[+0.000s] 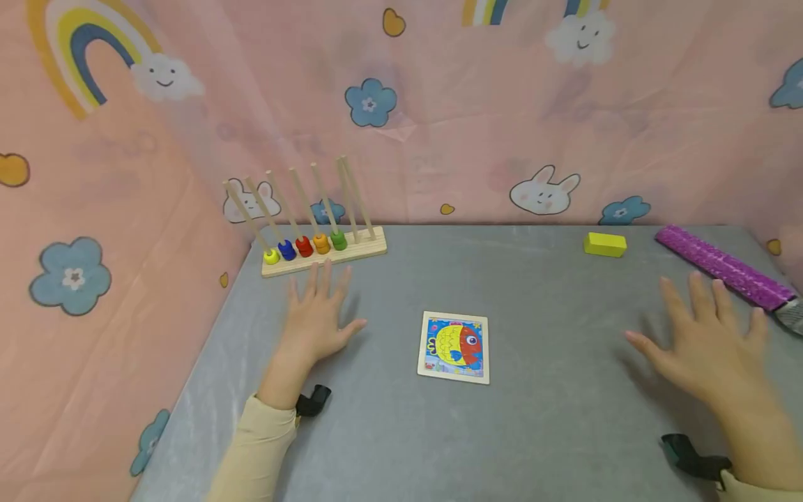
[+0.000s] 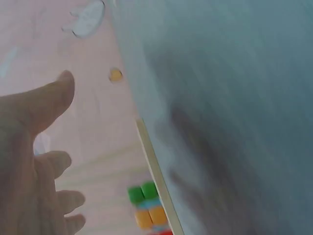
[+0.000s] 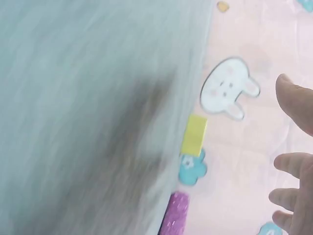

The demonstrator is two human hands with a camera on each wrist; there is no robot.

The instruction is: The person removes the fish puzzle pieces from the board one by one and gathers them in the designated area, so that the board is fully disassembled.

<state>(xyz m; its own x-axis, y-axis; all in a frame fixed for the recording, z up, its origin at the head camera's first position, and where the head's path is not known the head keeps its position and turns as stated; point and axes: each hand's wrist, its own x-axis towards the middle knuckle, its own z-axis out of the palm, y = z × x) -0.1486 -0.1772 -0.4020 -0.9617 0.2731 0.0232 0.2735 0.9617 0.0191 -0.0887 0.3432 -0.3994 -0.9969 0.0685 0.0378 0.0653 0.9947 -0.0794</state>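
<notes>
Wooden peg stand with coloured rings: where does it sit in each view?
Head: the wooden peg stand is left of centre, beyond the left hand.
Left wrist: lower middle, cut off by the bottom edge, with green, orange and red rings showing.
Right wrist: not in it.
Shared landmark: pink printed backdrop, in all three.

Two hands (image 1: pixel 316 324) (image 1: pixel 712 352), one peg rack (image 1: pixel 329 256) with apparently seven pegs (image 1: pixel 324 199), one fish puzzle (image 1: pixel 454 348), one yellow block (image 1: pixel 605 245), one purple case (image 1: pixel 721 265).

Pink cloth walls (image 1: pixel 452 132) with 2 printed rabbits (image 1: pixel 544 192) border a grey tabletop (image 1: pixel 539 425).
</notes>
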